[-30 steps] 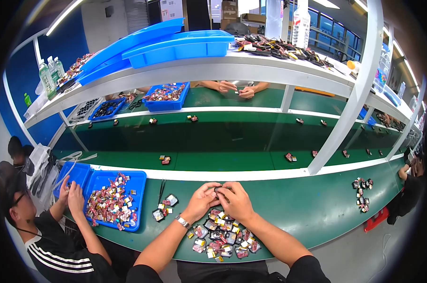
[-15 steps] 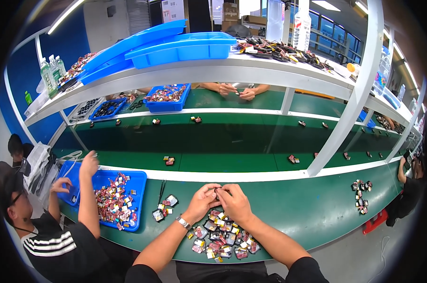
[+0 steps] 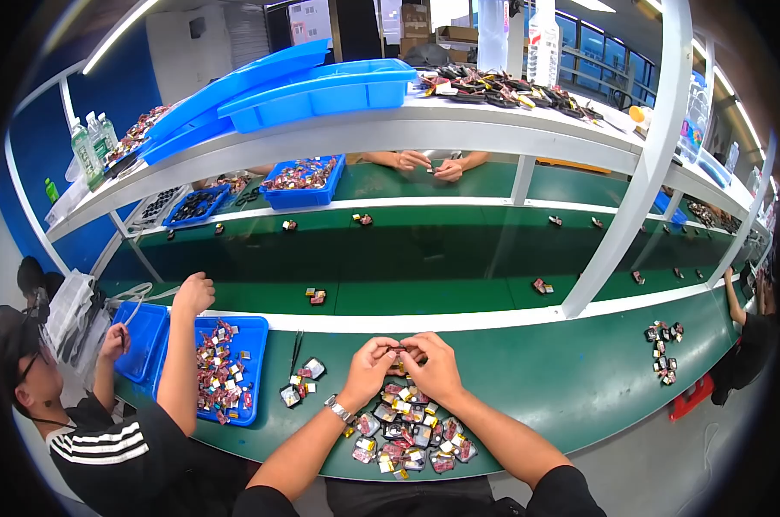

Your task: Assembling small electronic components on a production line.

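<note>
My left hand (image 3: 373,369) and my right hand (image 3: 431,369) meet over the green bench, fingertips pinched on a small dark electronic part (image 3: 398,349). Fingers cover most of it, so its exact kind is hidden. Right below my hands, between my forearms, lies a pile of small electronic assemblies (image 3: 394,431) with black housings, clear parts, red wiring and yellow-and-white pieces. To the left of my left hand sit a few similar assemblies (image 3: 290,395) and a pair of dark tweezers (image 3: 296,350).
A co-worker's arm (image 3: 176,370) reaches over a blue tray (image 3: 261,370) of small red-and-white parts at left. Beyond the white rail (image 3: 338,322), a green conveyor (image 3: 424,297) carries spaced assemblies. A white post (image 3: 631,207) rises at right, near another assembly group (image 3: 663,351).
My hands stay together around the small part, with fingers slightly shifted and the right hand a little more spread. The co-worker's raised hand has moved right and the other hand has shifted slightly.
</note>
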Demonstrator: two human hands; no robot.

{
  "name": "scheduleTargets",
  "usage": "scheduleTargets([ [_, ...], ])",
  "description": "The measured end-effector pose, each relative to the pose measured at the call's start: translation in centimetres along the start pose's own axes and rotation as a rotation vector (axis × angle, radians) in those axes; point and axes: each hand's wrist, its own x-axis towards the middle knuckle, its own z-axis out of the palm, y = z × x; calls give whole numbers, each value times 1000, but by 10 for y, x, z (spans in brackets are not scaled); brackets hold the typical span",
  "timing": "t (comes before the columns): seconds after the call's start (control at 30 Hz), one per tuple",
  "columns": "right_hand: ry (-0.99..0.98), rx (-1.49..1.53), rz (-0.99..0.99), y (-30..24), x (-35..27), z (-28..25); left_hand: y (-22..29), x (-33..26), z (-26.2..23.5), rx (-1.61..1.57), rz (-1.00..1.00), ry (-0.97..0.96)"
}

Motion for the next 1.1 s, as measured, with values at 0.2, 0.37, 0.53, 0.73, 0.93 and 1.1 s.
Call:
scheduleTargets([
  [0.2, 28, -45, 15, -5, 1, -8, 28, -3, 33, 125, -34, 23],
  [0.37, 40, -78, -29, -6, 1, -7, 26, -2, 28, 105, -29, 6],
  [0.53, -89, 43, 55, -1, 18, -12, 32, -3, 30, 78, -44, 31],
  [0.73, 75, -71, 400, 63, 118, -31, 30, 1, 17, 208, 187, 187],
  [0.93, 90, -574, 276, 91, 138, -21, 37, -3, 23, 352, 261, 262],
  [1.1, -115, -510, 74, 53, 134, 87, 46, -6, 22, 574, 459, 494],
])
